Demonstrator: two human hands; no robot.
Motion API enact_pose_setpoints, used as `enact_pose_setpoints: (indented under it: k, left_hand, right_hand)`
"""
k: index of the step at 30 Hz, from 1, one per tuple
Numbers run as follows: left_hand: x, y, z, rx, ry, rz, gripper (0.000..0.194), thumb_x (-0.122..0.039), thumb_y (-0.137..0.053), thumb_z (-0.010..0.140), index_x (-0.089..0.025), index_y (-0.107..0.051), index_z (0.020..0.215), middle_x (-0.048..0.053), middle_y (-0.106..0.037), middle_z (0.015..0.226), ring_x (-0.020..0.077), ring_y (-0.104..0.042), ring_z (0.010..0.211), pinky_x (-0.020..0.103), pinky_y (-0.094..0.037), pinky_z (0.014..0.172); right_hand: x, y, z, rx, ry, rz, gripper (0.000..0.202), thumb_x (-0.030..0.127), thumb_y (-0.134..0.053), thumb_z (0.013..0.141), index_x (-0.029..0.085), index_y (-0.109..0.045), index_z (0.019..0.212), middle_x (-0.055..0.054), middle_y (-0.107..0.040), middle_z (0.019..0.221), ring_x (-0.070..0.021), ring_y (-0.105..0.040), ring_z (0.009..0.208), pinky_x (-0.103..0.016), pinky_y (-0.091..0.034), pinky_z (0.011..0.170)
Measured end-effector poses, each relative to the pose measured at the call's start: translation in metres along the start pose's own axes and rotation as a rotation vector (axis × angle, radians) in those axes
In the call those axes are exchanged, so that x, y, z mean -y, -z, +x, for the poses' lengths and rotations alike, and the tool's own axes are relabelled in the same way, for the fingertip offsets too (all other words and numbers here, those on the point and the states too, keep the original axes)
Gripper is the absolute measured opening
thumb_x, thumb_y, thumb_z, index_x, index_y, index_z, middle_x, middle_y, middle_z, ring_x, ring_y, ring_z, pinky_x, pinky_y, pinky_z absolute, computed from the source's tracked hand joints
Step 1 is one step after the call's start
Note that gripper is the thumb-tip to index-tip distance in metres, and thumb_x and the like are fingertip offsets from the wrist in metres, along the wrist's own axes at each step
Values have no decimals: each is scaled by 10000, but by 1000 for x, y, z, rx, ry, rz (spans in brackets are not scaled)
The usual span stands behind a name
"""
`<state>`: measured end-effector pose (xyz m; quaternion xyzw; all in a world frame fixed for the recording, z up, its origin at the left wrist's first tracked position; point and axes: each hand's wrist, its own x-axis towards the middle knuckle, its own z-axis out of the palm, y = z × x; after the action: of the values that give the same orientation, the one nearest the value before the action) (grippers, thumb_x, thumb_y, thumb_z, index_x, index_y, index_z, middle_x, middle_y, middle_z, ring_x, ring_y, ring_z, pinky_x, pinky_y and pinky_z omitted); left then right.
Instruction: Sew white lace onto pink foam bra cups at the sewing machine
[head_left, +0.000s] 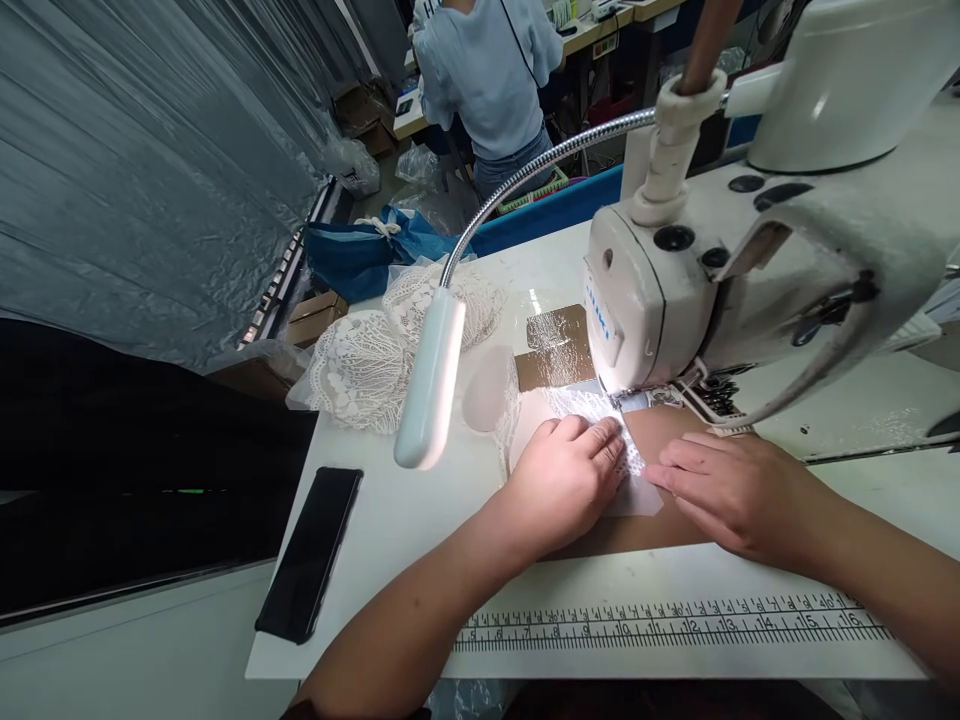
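Observation:
A white lace fabric piece (581, 402) with a pale sheer layer lies at the needle of a white sewing machine (637, 300). My left hand (566, 475) rests on the lace just in front of the needle, palm down, its fingers laid over the cloth. To the right, my right hand (739, 495) is closed, fingertips pinched together at the near right edge of the lace. Its thumb is partly hidden. Under both hands is a brown sheet (660, 432) on the machine bed. The presser foot is mostly hidden by the machine head.
White lace pieces (356, 370) are piled at the back left, behind a lamp (431, 385) on a bent metal neck. A black phone (310, 555) lies at the left edge. A ruler strip (660, 625) runs along the front. Beyond the table sits another person (487, 80).

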<state>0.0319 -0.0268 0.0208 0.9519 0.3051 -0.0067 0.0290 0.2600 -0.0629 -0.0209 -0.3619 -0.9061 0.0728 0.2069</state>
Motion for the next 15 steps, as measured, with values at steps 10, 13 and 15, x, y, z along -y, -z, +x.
enact_pose_setpoints:
  k: [10, 13, 15]
  left_hand:
    - [13, -8, 0, -95, 19, -63, 432, -342, -371, 1025, -125, -583, 1332, 101, -573, 1419, 248, -550, 995, 400, -457, 849]
    - [15, -9, 0, -103, -19, -33, 407, -288, -358, 1024, -126, -590, 1316, 108, -575, 1413, 251, -548, 1028, 399, -438, 855]
    - [15, -9, -1, -97, -38, -28, 392, -252, -362, 1017, -135, -598, 1306, 102, -574, 1416, 248, -549, 1028, 395, -429, 845]
  right_hand:
    - [-2, -4, 3, -48, 1, -122, 281, 81, -426, 903, 175, -668, 1011, -47, -599, 790, -202, -510, 736, -333, -304, 649]
    - [-2, -4, 5, -61, -13, -166, 285, 86, -433, 897, 172, -661, 1045, -52, -601, 806, -198, -508, 719, -333, -295, 631]
    - [-2, -4, 6, -73, -15, -183, 288, 91, -442, 897, 172, -654, 1074, -54, -613, 823, -191, -504, 702, -332, -283, 616]
